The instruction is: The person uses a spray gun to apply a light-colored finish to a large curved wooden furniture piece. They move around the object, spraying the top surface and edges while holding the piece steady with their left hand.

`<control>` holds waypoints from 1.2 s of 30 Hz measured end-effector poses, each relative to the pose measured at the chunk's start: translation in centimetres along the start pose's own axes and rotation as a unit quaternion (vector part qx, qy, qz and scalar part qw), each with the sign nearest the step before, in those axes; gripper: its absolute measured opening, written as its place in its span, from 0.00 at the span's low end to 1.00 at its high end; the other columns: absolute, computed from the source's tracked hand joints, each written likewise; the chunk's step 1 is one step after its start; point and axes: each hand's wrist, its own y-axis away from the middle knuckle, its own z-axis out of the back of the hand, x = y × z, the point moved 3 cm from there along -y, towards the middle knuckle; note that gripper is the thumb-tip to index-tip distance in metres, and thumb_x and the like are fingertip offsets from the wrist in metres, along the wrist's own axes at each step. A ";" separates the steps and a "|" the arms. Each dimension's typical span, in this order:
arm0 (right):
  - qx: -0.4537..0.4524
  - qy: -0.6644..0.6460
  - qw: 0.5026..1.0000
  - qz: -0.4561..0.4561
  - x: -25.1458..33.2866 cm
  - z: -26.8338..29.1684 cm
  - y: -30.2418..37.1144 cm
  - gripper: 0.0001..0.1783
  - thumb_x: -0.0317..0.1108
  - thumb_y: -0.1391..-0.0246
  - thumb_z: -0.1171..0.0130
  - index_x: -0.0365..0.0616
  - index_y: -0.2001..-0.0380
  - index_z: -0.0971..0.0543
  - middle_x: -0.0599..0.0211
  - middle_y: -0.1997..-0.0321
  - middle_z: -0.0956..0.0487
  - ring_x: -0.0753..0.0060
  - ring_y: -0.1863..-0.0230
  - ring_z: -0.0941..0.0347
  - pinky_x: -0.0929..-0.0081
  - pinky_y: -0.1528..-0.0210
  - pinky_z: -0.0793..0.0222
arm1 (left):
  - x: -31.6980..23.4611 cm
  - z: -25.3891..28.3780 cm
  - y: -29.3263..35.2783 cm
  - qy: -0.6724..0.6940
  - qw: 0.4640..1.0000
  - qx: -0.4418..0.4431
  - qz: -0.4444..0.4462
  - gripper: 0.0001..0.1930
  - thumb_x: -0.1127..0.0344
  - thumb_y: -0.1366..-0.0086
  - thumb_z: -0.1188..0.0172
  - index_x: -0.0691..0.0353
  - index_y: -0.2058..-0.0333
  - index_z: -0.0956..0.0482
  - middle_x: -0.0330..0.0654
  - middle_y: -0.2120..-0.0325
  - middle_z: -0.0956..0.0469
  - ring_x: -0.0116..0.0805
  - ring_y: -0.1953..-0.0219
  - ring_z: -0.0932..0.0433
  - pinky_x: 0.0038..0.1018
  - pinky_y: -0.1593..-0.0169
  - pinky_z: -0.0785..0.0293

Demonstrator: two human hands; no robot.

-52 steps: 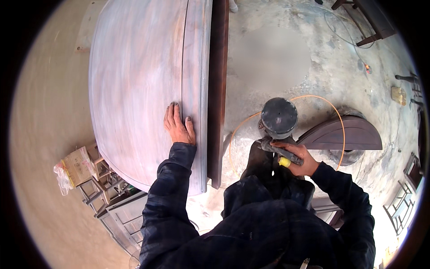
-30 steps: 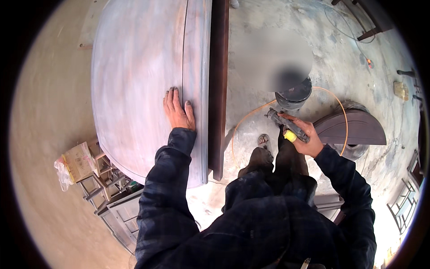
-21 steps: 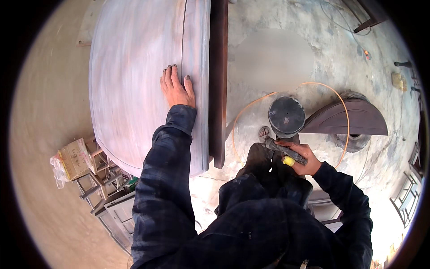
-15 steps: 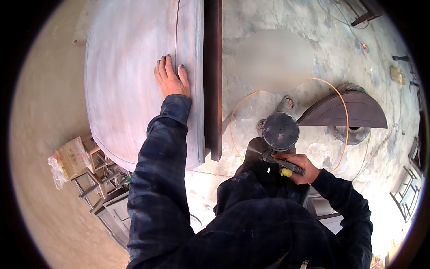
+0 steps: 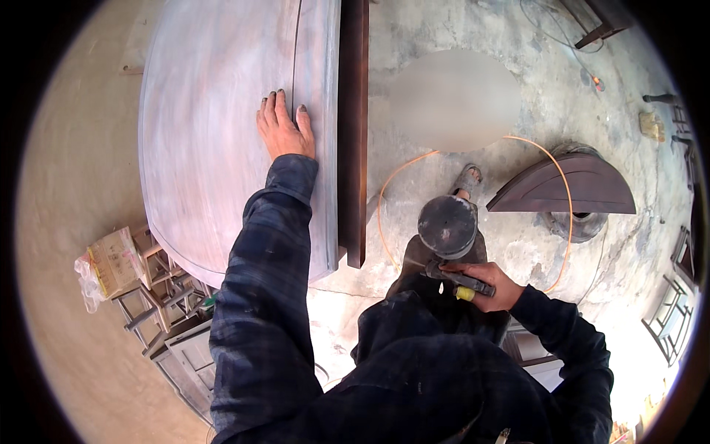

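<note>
My left hand point(image 5: 287, 133) lies on a large pale, washed-looking wooden panel point(image 5: 214, 148) with one rounded end. Its fingers are stretched out beside a dark seam in the panel. Low in front of my body, my right hand point(image 5: 492, 285) is closed round the handle of a spray gun point(image 5: 462, 277). The gun has a round, dark cup point(image 5: 447, 226) on top and a yellow part below the hand. A faint mist shows left of its nozzle. An orange hose point(image 5: 566, 192) loops over the floor; where it joins the gun is hidden.
Along the panel's right side runs a dark brown board point(image 5: 353, 148). A dark half-round wooden piece point(image 5: 566, 185) rests on a round support point(image 5: 580, 226) at the right. Stacked wooden frames point(image 5: 174, 296) and a cardboard box point(image 5: 117, 265) stand lower left. A blurred oval covers part of the floor.
My right hand has shifted the spray gun slightly left, and its cup now leans further left. My left hand stays in place on the panel.
</note>
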 end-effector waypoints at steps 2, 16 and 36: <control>-0.032 0.026 0.999 -0.028 1.0 1.1 -1.1 0.26 0.26 0.42 0.38 0.38 0.40 0.27 0.53 0.44 0.20 0.58 0.48 0.18 0.71 0.47 0.27 | 0.3 -0.1 0.0 0.003 1.000 0.003 0.002 0.25 0.63 0.33 0.43 0.68 0.40 0.31 0.58 0.41 0.31 0.59 0.37 0.37 0.51 0.32 0.44; -0.191 0.108 0.971 0.099 2.6 5.7 -5.3 0.26 0.29 0.41 0.40 0.40 0.38 0.27 0.52 0.46 0.19 0.63 0.49 0.19 0.72 0.49 0.27 | 0.1 -0.4 0.1 0.026 1.000 0.006 0.005 0.24 0.63 0.32 0.45 0.68 0.40 0.32 0.57 0.40 0.32 0.58 0.36 0.37 0.48 0.33 0.43; -0.031 -0.035 0.996 0.071 -0.3 -0.8 0.3 0.23 0.24 0.46 0.37 0.35 0.46 0.25 0.53 0.39 0.23 0.45 0.49 0.21 0.65 0.49 0.25 | -0.6 0.0 -0.4 0.023 1.000 0.017 -0.007 0.23 0.66 0.31 0.46 0.69 0.40 0.32 0.58 0.40 0.32 0.57 0.36 0.37 0.46 0.33 0.41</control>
